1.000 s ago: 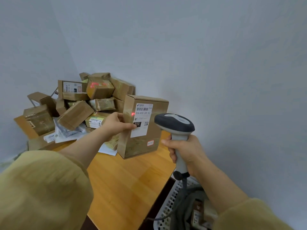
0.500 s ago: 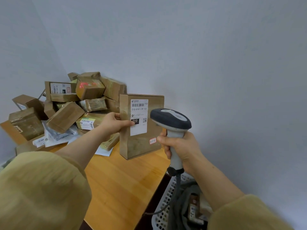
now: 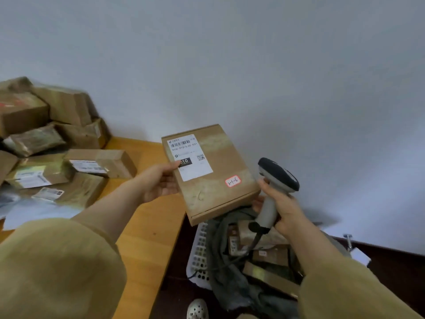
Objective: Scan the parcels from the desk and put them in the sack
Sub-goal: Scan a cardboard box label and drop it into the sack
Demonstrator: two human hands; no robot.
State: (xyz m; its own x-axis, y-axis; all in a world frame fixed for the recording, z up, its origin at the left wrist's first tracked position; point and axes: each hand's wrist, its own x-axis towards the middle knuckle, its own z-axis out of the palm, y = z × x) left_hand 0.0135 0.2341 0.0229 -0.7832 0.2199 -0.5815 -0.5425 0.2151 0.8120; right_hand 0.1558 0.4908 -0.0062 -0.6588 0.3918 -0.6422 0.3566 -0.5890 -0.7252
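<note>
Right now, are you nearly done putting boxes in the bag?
No. Several brown parcels lie in the grey cloth sack. The left hand holds a flat cardboard parcel with a white label; the right hand grips the grey scanner. A pile of cardboard parcels waits on the wooden desk.

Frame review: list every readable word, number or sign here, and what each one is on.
"010-010-L30 551": white label on the held parcel, under the barcode.
"010": black patch on that label, beside the left hand thumb.
"3-1-6": handwritten, red-edged sticker on the same parcel.
Labels on the desk parcels: too blurred.
</note>
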